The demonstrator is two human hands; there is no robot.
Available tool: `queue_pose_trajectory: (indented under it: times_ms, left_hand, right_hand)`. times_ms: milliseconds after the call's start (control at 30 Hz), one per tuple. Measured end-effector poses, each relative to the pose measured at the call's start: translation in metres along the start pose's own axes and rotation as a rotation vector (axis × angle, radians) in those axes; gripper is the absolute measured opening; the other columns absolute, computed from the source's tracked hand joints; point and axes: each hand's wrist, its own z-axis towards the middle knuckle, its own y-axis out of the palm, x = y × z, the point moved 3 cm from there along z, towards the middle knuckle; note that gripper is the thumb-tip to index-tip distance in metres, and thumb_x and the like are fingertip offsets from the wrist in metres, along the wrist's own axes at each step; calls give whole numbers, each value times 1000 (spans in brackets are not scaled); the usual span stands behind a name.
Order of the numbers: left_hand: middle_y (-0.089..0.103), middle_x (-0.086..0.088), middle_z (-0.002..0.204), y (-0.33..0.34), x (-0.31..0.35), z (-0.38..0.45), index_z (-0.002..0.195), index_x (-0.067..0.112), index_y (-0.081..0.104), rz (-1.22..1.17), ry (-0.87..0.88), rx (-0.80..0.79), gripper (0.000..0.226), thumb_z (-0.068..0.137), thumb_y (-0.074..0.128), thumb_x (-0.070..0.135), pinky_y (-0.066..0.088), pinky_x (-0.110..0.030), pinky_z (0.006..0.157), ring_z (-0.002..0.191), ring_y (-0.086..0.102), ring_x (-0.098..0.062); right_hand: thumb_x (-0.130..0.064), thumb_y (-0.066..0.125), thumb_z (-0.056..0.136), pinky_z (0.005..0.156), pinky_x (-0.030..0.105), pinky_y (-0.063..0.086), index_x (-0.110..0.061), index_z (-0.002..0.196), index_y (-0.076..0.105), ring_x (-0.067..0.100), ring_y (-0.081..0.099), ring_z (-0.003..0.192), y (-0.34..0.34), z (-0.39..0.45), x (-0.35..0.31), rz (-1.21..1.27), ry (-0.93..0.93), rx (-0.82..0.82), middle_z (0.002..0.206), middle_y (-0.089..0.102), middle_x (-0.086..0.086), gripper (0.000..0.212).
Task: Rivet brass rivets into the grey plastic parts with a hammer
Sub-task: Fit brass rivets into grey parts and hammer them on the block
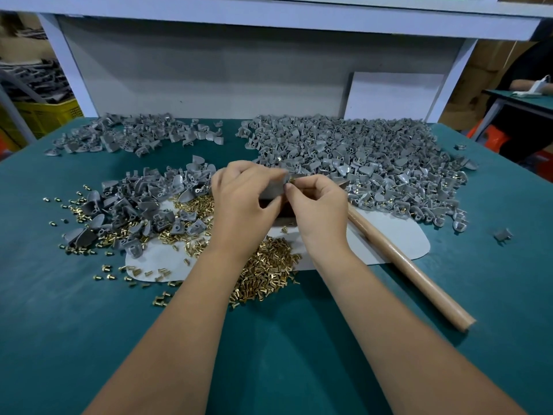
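Around the white mat [398,238]: hammer [401,262] across its right, rivets [269,271] over its front-left edge, riveted-part heap [374,157] behind.

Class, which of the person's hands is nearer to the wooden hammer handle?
Right. The right hand sits directly beside the hammer handle, partly overlapping its upper end; the left hand lies farther left.

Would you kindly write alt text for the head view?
A left hand holds a grey plastic part while the right hand pinches a brass rivet at it, above loose rivets; a hammer lies alongside.

Even overhead light; edges bowed, slight blur.
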Motion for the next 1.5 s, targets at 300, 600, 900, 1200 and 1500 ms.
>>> queue_pose_trajectory:
  times_ms: [300, 600, 900, 1200, 1500]
  left_hand:
    - [53, 20, 91, 2, -17, 4, 88, 26, 73, -195, -386, -72, 15, 83, 75, 12, 49, -42, 96, 101, 59, -18]
    - [66, 0, 108, 3, -19, 5, 83, 31, 73, -432, -538, -247, 21, 81, 74, 10, 57, -34, 90, 90, 68, -3]
    - [46, 22, 102, 5, -23, 2, 86, 46, 67, -88, -410, -247, 22, 80, 73, 26, 14, -21, 91, 122, 35, -10]
    - [67, 16, 111, 15, -31, 2, 94, 31, 77, 134, -302, -170, 12, 87, 69, 38, 18, -39, 98, 123, 32, -20]
    - [61, 25, 100, 16, -33, 2, 89, 36, 74, 64, -409, -150, 5, 87, 69, 36, 17, -45, 104, 128, 29, -14]
  right_hand:
    - [-22, 55, 91, 65, 20, 44, -25, 95, 66, 6, 55, 84, -21, 8, -11, -676, -300, -15, 90, 62, -11, 12]
    - [-11, 62, 89, 82, 13, 48, -32, 114, 67, -4, 57, 93, -17, 9, -6, -385, -278, -257, 105, 63, -13, 33]
    - [-18, 69, 85, 76, 33, 50, -21, 83, 72, 11, 58, 83, 3, 24, -4, -591, -298, -219, 84, 66, -8, 5]
    - [-19, 60, 91, 77, 29, 36, -13, 90, 70, 18, 50, 96, 14, 30, -8, -865, -423, -229, 90, 57, 0, 12]
    - [-4, 54, 85, 67, 28, 30, -9, 70, 60, 19, 48, 83, 21, 21, -5, -767, -357, -78, 79, 52, -1, 17]
